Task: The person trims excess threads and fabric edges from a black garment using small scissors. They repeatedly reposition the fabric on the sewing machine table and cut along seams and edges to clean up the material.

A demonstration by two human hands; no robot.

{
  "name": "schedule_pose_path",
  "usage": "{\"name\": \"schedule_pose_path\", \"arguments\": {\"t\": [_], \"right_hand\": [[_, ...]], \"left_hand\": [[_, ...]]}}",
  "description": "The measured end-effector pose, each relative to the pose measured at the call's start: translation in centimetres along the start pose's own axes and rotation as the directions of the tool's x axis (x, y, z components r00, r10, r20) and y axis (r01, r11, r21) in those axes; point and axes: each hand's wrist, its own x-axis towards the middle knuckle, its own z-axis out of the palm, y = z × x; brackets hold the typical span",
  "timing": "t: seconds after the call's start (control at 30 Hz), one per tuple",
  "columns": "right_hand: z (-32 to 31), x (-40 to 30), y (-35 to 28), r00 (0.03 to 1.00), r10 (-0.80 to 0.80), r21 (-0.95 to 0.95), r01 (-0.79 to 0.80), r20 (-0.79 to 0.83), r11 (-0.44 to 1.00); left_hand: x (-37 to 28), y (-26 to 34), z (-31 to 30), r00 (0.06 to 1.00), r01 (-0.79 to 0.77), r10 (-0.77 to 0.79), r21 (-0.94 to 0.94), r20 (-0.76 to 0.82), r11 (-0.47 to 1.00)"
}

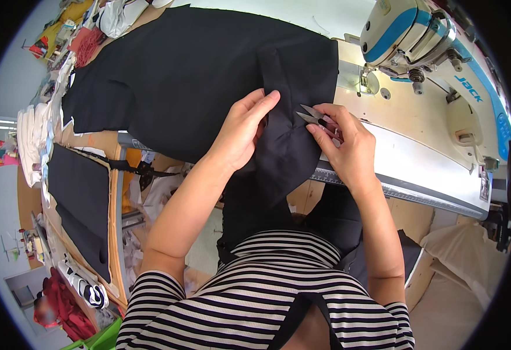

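Observation:
A large piece of black fabric [185, 74] spreads over the sewing table and hangs off its front edge towards my lap. My left hand [246, 127] grips a fold of this fabric between thumb and fingers. In my right hand [347, 140] is a pair of thread snips [316, 117], held between thumb and fingers. The blades are parted, and their tips point left, over the fabric near the gathered fold. Whether a thread lies between the blades I cannot tell.
A Jack sewing machine [465, 83] stands at the right, its presser foot [364, 81] just beyond the fabric's edge. A ruler strip [412, 199] runs along the table's front. More dark fabric [82, 197] lies on a wooden table at the left. White cloths [32, 144] are piled farther left.

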Motion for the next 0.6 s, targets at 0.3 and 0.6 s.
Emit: {"name": "schedule_pose_path", "arguments": {"t": [0.3,0.6], "right_hand": [[0.5,-0.1,0.5,0.998,0.049,0.045,-0.047,-0.033,0.998],[0.0,1.4,0.7,0.999,-0.006,0.019,0.007,-0.037,1.0]], "left_hand": [[-0.8,0.4,0.1,0.99,-0.05,0.023,0.197,0.136,0.979],[0.3,0.7,1.0,1.0,-0.019,0.019,0.041,-0.002,0.999]]}}
